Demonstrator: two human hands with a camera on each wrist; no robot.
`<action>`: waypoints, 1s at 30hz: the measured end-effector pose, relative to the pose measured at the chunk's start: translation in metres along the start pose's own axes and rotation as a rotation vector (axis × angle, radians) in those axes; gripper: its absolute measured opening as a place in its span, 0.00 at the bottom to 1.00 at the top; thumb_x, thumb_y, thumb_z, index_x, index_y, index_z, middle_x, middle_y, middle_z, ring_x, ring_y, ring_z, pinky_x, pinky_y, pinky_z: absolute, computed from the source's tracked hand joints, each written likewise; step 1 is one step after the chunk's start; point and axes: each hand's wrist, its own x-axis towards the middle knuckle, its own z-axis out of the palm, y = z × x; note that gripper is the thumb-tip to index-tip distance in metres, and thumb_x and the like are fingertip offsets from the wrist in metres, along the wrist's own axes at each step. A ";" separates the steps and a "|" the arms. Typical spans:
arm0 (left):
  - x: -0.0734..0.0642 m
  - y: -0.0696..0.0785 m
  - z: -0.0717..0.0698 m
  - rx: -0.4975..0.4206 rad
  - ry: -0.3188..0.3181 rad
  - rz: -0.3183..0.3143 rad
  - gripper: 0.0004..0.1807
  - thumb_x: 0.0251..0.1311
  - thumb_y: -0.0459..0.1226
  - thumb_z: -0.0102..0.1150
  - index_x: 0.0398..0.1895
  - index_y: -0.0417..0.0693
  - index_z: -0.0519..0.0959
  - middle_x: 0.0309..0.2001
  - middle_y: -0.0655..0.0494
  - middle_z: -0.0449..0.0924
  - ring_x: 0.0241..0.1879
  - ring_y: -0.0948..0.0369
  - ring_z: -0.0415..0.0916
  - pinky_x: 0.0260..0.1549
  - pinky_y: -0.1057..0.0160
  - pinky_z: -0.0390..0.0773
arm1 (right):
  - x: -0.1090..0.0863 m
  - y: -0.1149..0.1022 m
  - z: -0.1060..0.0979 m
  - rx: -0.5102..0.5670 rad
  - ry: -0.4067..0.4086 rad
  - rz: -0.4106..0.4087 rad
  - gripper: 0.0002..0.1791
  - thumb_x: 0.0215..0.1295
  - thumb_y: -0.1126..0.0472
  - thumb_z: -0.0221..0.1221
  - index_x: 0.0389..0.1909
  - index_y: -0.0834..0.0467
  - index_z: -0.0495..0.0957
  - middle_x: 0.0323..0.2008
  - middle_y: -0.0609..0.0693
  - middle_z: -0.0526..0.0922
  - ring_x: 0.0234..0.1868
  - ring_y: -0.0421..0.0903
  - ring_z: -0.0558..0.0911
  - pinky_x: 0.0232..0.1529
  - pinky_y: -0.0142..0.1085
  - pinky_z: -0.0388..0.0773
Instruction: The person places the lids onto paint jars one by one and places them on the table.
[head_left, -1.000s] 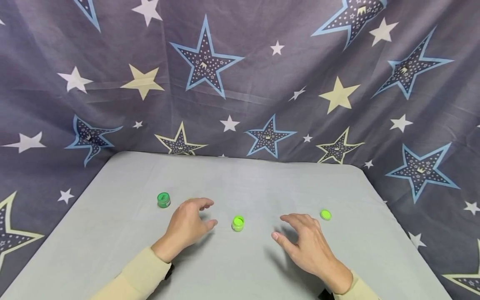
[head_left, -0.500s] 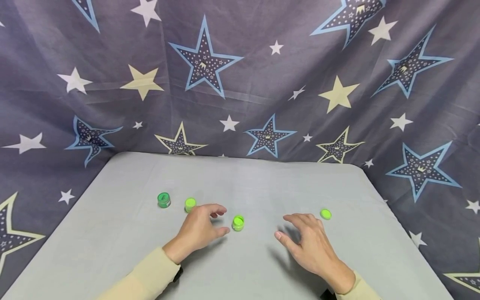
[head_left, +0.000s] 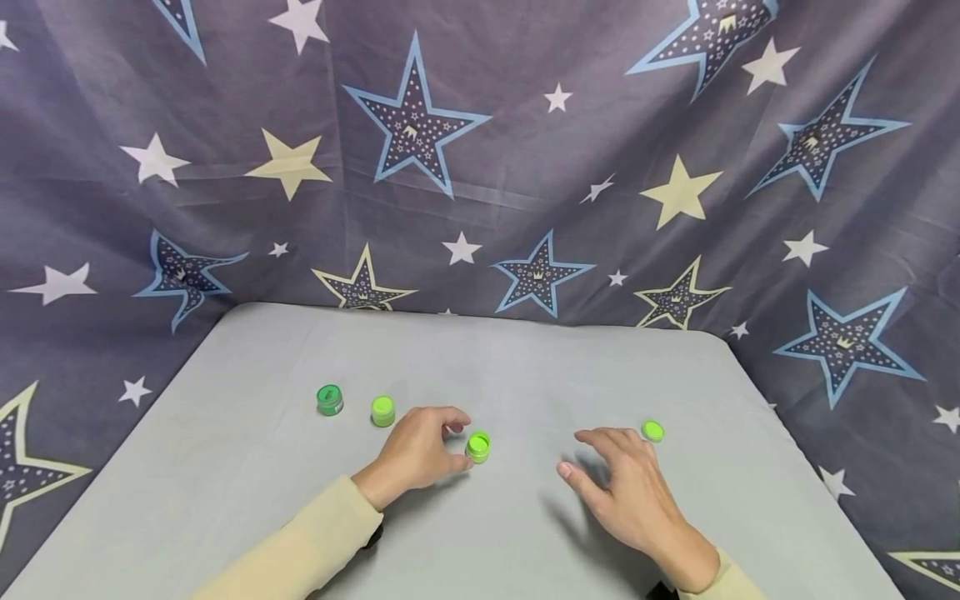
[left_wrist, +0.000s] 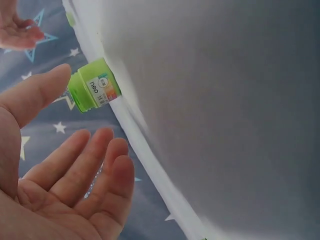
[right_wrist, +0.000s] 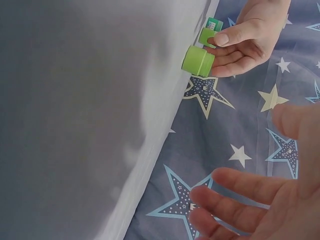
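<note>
An uncapped lime-green jar [head_left: 477, 447] stands upright in the middle of the table; its label faces the left wrist camera. My left hand [head_left: 422, 447] is just left of it, thumb and fingers parted on either side. In the left wrist view, the thumb [left_wrist: 47, 92] overlaps the jar's mouth side; whether it touches I cannot tell. To the right, my right hand [head_left: 626, 492] hovers over the cloth with its fingers spread and holds nothing. The bright green lid [head_left: 652, 431] lies flat just beyond the right hand.
A second lime-green jar [head_left: 382, 411], with its lid on, stands behind the left hand. Farther left is a dark green jar [head_left: 329, 400]. Pale grey cloth covers the table [head_left: 525, 367], and a star-patterned curtain [head_left: 510, 167] hangs along its back and sides.
My left hand has moved right, from beside the capped lime jar to the uncapped one, uncovering the capped jar. My right hand has shifted only slightly right.
</note>
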 end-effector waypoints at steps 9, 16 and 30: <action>0.010 -0.002 0.002 -0.013 -0.078 -0.026 0.27 0.41 0.35 0.84 0.48 0.42 0.86 0.39 0.55 0.86 0.41 0.56 0.81 0.46 0.53 0.79 | 0.000 -0.001 -0.002 -0.001 0.002 0.009 0.22 0.60 0.47 0.72 0.50 0.55 0.85 0.47 0.49 0.87 0.51 0.50 0.80 0.51 0.47 0.68; 0.013 0.000 0.005 0.059 -0.115 -0.033 0.27 0.40 0.37 0.85 0.47 0.44 0.86 0.38 0.56 0.84 0.41 0.57 0.79 0.46 0.53 0.78 | 0.001 -0.002 -0.003 -0.006 0.003 0.007 0.22 0.59 0.47 0.72 0.49 0.55 0.85 0.47 0.49 0.87 0.51 0.50 0.80 0.50 0.46 0.67; 0.023 0.007 0.007 0.125 -0.154 -0.039 0.25 0.37 0.37 0.86 0.45 0.49 0.89 0.35 0.58 0.83 0.39 0.58 0.75 0.44 0.54 0.76 | 0.002 -0.003 -0.004 -0.007 0.002 0.023 0.21 0.60 0.47 0.72 0.49 0.55 0.85 0.47 0.47 0.87 0.51 0.48 0.80 0.51 0.46 0.68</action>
